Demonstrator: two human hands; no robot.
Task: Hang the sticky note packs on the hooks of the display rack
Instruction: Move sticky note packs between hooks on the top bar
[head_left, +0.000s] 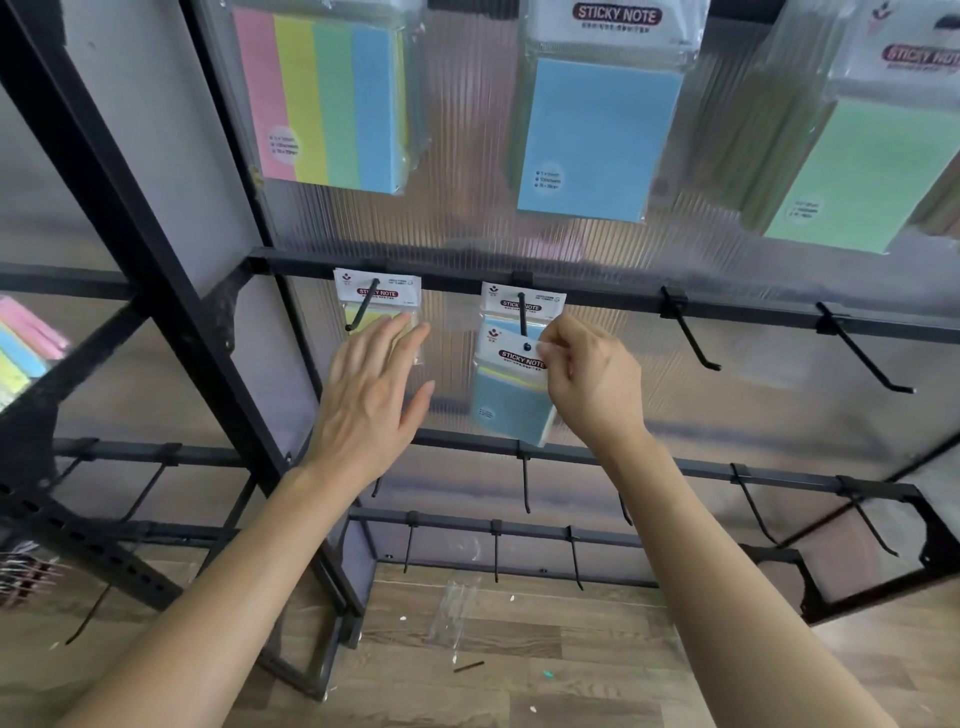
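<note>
Currently the right hand (587, 374) pinches the white header of a blue sticky note pack (511, 402) between thumb and curled fingers (558, 340). The pack's punched hole sits at the tip of the middle hook (522, 317). A second pack (545, 299) hangs further back on that same hook, close to the rack bar (457, 266). The left hand (371, 400) is flat, its fingers straight and slightly apart, in front of the lower part of a yellow pack (400, 286) hanging on the left hook (362, 306); whether it touches the pack I cannot tell. Larger packs (597, 135) hang on the row above.
</note>
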